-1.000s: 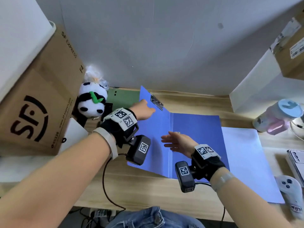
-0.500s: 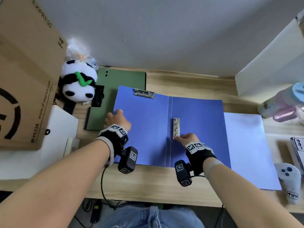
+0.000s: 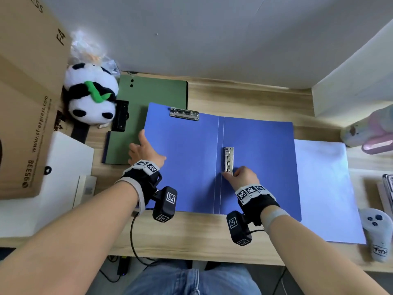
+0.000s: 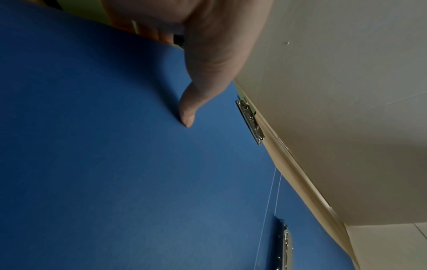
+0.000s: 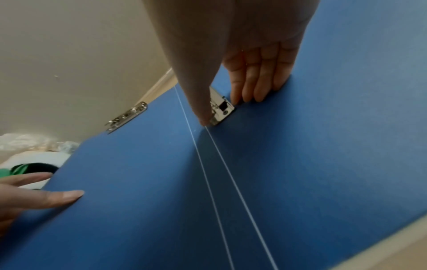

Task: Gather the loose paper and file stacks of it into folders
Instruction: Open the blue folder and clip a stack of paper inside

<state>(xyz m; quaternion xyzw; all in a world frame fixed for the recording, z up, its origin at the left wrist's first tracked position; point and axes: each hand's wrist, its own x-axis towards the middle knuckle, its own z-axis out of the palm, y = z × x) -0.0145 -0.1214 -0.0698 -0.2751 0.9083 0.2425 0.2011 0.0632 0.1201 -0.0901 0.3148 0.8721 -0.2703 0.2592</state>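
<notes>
An open blue plastic folder point(image 3: 191, 162) lies flat on the light wooden desk point(image 3: 191, 237), just in front of the person. The right hand point(image 3: 244, 177) pinches the near end of the silver metal spine clamp point(image 3: 228, 159) between thumb and fingertips point(image 5: 248, 91). The left hand point(image 3: 144, 151) rests at the folder's left edge, fingers straight, thumb on the cover, gripping nothing. A loose sheet of white paper point(image 3: 325, 188) lies beside the folder's right flap. Farther back lie a silver top clip point(image 3: 184, 113) and a closed green folder point(image 3: 148, 107).
</notes>
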